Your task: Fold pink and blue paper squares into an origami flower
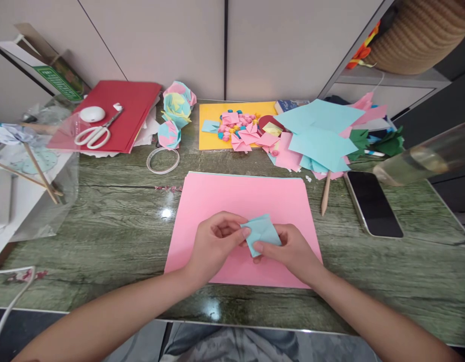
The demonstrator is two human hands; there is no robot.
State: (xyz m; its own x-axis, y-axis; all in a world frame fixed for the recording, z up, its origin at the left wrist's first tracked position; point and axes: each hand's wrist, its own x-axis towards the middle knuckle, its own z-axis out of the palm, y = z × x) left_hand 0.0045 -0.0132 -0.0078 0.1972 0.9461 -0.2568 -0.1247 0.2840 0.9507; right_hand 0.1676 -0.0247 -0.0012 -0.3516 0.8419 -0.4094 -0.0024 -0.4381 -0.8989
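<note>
A small folded piece of light blue paper (263,232) is held between my two hands, above a pink paper sheet (232,196). My left hand (219,241) pinches its left corner between thumb and fingers. On the lower right side, my right hand (291,249) grips it with the thumb on top and fingers underneath. Crease lines show on the paper's face. The fingertips behind it are partly hidden. The pink sheet lies flat on the dark green wood-patterned table, with a thin edge of another sheet visible at its back.
Beyond the pink sheet lie a tape roll (163,161), folded paper flowers (175,110), and a yellow sheet (208,110) bearing small paper pieces. White scissors (92,137) rest on red paper (130,110) at the left. At the right are blue paper sheets (323,130), a pencil (325,196), a phone (374,203) and a clear bottle (424,156).
</note>
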